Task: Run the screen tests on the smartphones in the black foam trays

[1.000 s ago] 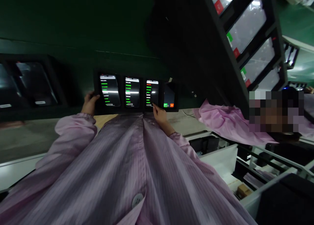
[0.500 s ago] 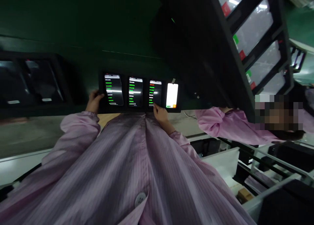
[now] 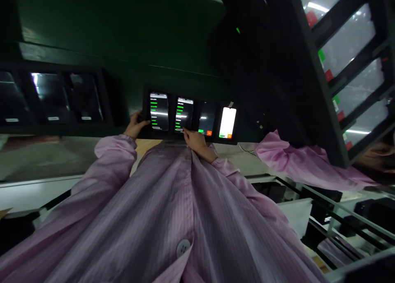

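Several phones lie side by side in a black tray [image 3: 145, 98] at the front edge of the table. My left hand [image 3: 135, 126] is closed around the tray's left end, thumb toward the leftmost phone [image 3: 159, 112], which shows a list of green and white lines. My right hand [image 3: 195, 140] reaches up from below, its index finger extended to the lower part of the second phone [image 3: 184, 113], which has a similar list; it holds nothing. The third phone [image 3: 207, 117] is dark with a green and an orange button at the bottom. The rightmost phone [image 3: 227, 121] glows white.
Another black tray [image 3: 108, 98] with dark-screened phones lies at left. At upper right a large black tray [image 3: 327, 106] of light-screened phones slants above the table, near a co-worker's pink sleeve [image 3: 296, 159]. Dark green table surface [image 3: 108, 19] lies beyond the phones.
My right hand has moved left from the third phone to the second. The third phone's list has given way to a dark screen with green and orange buttons. The view has shifted left.
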`<state>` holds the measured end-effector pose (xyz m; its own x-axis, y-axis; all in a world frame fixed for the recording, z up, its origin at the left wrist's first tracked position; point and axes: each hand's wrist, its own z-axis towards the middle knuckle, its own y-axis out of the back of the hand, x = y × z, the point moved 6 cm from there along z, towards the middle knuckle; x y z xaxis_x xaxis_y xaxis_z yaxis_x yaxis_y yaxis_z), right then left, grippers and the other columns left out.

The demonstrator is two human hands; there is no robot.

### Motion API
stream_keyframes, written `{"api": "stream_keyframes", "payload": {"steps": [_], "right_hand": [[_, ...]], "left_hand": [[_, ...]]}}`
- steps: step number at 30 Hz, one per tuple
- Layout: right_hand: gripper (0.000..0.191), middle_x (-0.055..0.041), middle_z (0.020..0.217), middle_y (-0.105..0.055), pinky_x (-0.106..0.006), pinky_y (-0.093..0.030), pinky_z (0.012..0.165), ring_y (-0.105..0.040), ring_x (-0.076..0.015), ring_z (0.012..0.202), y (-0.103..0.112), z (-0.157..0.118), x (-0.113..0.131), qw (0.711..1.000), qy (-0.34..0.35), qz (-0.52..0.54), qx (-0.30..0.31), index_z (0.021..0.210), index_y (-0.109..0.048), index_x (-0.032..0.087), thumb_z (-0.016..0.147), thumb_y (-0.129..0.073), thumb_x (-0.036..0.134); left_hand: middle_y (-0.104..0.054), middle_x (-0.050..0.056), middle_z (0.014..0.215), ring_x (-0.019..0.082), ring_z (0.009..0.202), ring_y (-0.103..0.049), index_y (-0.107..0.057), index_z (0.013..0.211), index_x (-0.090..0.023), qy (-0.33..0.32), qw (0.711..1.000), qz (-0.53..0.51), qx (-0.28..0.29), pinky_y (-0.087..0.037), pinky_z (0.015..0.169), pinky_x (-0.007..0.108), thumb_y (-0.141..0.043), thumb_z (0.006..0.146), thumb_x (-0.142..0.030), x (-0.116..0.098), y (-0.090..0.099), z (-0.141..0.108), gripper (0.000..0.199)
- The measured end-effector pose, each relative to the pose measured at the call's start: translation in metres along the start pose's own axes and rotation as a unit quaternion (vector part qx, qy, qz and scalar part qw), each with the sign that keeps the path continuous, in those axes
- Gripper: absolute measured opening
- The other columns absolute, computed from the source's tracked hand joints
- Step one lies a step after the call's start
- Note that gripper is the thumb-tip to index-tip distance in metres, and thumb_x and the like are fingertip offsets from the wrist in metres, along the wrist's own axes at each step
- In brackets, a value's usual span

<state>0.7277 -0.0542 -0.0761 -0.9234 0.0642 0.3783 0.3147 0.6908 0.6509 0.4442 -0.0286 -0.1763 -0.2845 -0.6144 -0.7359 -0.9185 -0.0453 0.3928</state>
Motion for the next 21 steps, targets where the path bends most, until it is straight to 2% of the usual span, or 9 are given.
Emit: {"api": "stream_keyframes", "payload": {"steps": [4,8,12,14,17,19,21], "right_hand": [[0.043,-0.0035,0.126,-0.085,-0.031,-0.062,0.098,-0.081,-0.0234,0.115,0.002,0.000,-0.005,1.000,0.003,0.017,-0.022,0.154,-0.066,0.032,0.115,-0.047,0.036],[0.043,-0.0027,0.130,-0.083,-0.032,-0.061,0.101,-0.080,-0.0233,0.116,0.003,-0.005,-0.018,0.998,-0.009,0.050,-0.043,0.154,-0.066,0.033,0.115,-0.048,0.036],[0.042,-0.0038,0.128,-0.084,-0.030,-0.059,0.100,-0.081,-0.0212,0.109,-0.001,-0.017,-0.047,0.992,-0.038,0.092,-0.072,0.150,-0.070,0.031,0.114,-0.048,0.033],[0.042,-0.0053,0.128,-0.084,-0.031,-0.060,0.100,-0.081,-0.0214,0.109,0.002,-0.027,-0.074,0.983,-0.066,0.119,-0.124,0.145,-0.074,0.029,0.114,-0.045,0.030],[0.050,-0.0105,0.129,-0.082,-0.037,-0.059,0.103,-0.077,-0.0229,0.115,0.016,-0.049,-0.131,0.951,-0.128,0.142,-0.244,0.141,-0.074,0.021,0.113,-0.033,0.026],[0.052,-0.0178,0.130,-0.080,-0.042,-0.057,0.107,-0.075,-0.0257,0.119,0.028,-0.067,-0.173,0.925,-0.188,0.099,-0.316,0.139,-0.073,0.015,0.110,-0.030,0.021],[0.049,-0.0244,0.130,-0.077,-0.048,-0.056,0.106,-0.073,-0.0306,0.120,0.037,-0.077,-0.205,0.917,-0.231,0.013,-0.325,0.138,-0.072,0.012,0.109,-0.034,0.021]], "left_hand": [[-0.052,0.009,0.126,0.028,0.134,-0.052,-0.056,0.129,-0.015,0.057,0.998,-0.018,-0.006,-0.037,0.128,0.043,-0.085,0.066,-0.010,-0.011,0.002,-0.007,0.070],[-0.051,0.012,0.130,0.031,0.138,-0.052,-0.055,0.133,-0.011,0.048,0.998,0.029,-0.007,-0.035,0.130,0.043,-0.088,0.060,-0.009,-0.019,0.001,-0.011,0.080],[-0.054,0.013,0.133,0.035,0.142,-0.052,-0.057,0.132,-0.017,0.020,0.997,0.072,-0.025,-0.039,0.129,0.048,-0.090,0.056,-0.013,-0.016,-0.001,-0.011,0.084],[-0.055,0.013,0.134,0.036,0.143,-0.052,-0.057,0.132,-0.018,0.011,0.996,0.080,-0.030,-0.039,0.129,0.050,-0.090,0.056,-0.015,-0.013,-0.001,-0.010,0.083],[-0.056,0.014,0.133,0.036,0.143,-0.053,-0.059,0.132,-0.018,0.012,0.996,0.079,-0.032,-0.040,0.129,0.049,-0.088,0.059,-0.019,-0.008,0.001,-0.006,0.079],[-0.059,0.014,0.131,0.036,0.140,-0.055,-0.061,0.129,-0.017,0.010,0.996,0.081,-0.036,-0.043,0.127,0.047,-0.086,0.064,-0.024,-0.007,0.003,-0.003,0.069],[-0.062,0.016,0.125,0.036,0.135,-0.060,-0.065,0.123,-0.018,-0.005,0.995,0.089,-0.038,-0.046,0.123,0.049,-0.082,0.073,-0.031,-0.012,0.002,-0.001,0.055]]}}
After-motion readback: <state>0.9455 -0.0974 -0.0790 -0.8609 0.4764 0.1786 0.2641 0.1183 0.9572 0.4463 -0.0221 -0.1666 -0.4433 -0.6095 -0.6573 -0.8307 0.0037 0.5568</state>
